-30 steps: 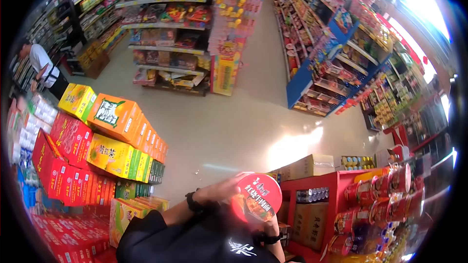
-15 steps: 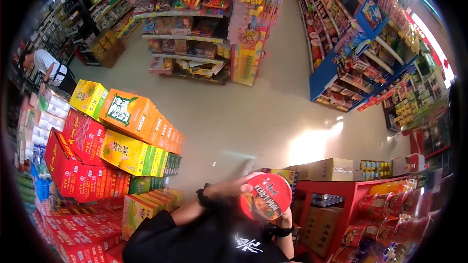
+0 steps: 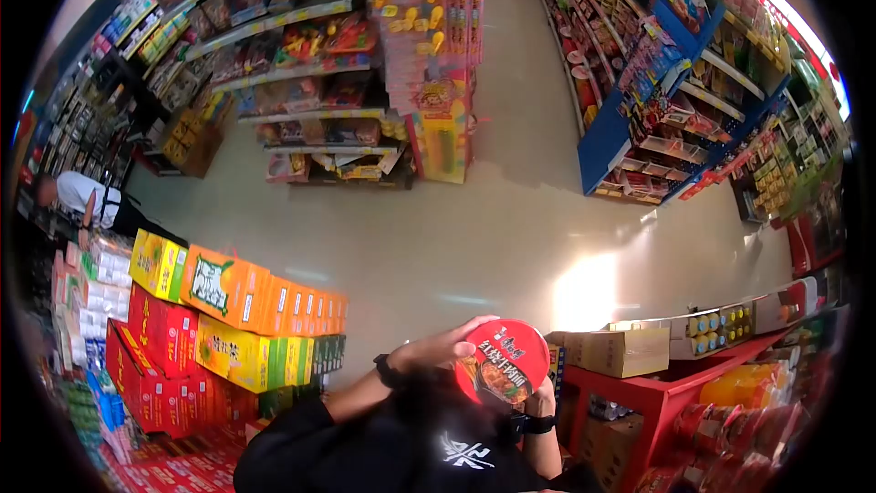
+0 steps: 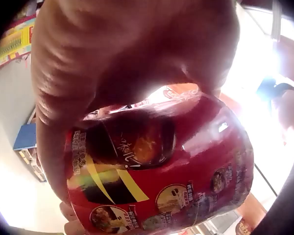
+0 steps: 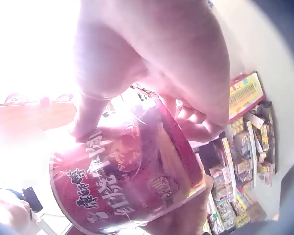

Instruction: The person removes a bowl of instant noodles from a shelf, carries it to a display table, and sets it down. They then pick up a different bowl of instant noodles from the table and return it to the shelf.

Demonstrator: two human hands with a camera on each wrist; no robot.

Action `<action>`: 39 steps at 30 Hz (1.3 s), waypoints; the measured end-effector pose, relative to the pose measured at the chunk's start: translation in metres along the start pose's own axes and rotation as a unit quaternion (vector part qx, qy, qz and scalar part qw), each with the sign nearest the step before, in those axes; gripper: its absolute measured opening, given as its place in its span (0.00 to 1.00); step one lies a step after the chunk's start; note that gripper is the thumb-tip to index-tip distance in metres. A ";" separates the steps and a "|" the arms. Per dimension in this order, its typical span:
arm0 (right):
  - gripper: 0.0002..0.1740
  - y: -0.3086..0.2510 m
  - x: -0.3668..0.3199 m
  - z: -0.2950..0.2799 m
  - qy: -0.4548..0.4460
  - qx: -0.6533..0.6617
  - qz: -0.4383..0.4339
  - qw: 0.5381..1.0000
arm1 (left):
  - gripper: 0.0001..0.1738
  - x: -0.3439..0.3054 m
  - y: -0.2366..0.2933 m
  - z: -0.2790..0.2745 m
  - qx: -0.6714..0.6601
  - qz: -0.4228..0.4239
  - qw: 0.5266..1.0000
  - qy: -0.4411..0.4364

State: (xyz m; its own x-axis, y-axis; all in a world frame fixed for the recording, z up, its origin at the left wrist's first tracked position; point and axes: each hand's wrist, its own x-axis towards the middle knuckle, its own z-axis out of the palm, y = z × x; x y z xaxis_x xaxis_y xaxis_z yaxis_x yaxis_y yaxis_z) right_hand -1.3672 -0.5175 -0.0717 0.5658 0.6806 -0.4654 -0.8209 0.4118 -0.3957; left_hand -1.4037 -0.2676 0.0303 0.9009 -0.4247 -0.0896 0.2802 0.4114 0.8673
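A red instant noodle bowl [image 3: 502,363] with a printed lid is held in front of the black shirt, its lid facing the head camera. My left hand [image 3: 447,344] grips its left side, with the thumb over the lid's edge. On the lower right side, my right hand [image 3: 542,396] holds the bowl. In the left wrist view, the left hand [image 4: 132,49] curves around the bowl's shiny wrapped side [image 4: 161,161]. The right wrist view has the right hand [image 5: 152,54] curled around the bowl [image 5: 127,171], the palm close over its printed wall.
Stacked drink boxes [image 3: 242,297] stand to the left. A red shelf [image 3: 662,388] at right carries cartons [image 3: 620,351] and more noodle bowls [image 3: 730,429]. Snack racks [image 3: 315,78] and a blue display stand [image 3: 607,151] lie ahead. A person [image 3: 87,201] bends at far left.
The head view has swung about, shifting the surrounding shelves and boxes. Both hands keep hold of the noodle bowl, which sits a little further right in view, its lid text turned slightly.
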 end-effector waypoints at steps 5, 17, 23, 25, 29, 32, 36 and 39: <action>0.28 -0.046 0.043 -0.004 0.001 0.010 -0.003 1.000 | 0.38 0.053 0.022 -0.025 -0.018 0.006 1.000 0.023; 0.27 -0.119 0.115 -0.006 0.026 0.010 0.009 1.000 | 0.44 0.124 0.035 -0.080 0.033 -0.016 0.998 0.044; 0.27 -0.148 0.154 0.002 0.042 0.012 -0.003 0.999 | 0.47 0.164 0.038 -0.123 -0.048 -0.038 0.997 0.036; 0.26 -0.161 0.172 0.010 0.043 0.009 -0.014 0.999 | 0.47 0.176 0.076 -0.133 -0.003 -0.052 0.998 0.046; 0.26 -0.190 0.209 0.033 0.046 -0.005 -0.036 0.998 | 0.50 0.210 0.086 -0.182 -0.020 -0.063 0.998 0.017; 0.26 -0.215 0.242 0.052 0.052 -0.029 -0.049 0.997 | 0.51 0.237 0.124 -0.204 -0.011 -0.004 1.000 -0.015; 0.26 -0.240 0.284 0.077 0.057 -0.047 -0.059 0.995 | 0.49 0.255 0.166 -0.236 0.065 0.000 0.998 0.006; 0.25 -0.252 0.313 0.092 0.063 -0.054 -0.067 0.994 | 0.48 0.263 0.183 -0.260 0.057 0.000 0.998 0.009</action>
State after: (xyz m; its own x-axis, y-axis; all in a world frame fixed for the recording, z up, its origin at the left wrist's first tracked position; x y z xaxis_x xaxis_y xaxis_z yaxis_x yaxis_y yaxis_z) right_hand -0.9903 -0.3527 -0.0444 0.6809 0.5398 -0.4950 -0.7276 0.4217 -0.5411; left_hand -1.0294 -0.0942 0.0386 0.9068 -0.4101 -0.0980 0.2423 0.3166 0.9171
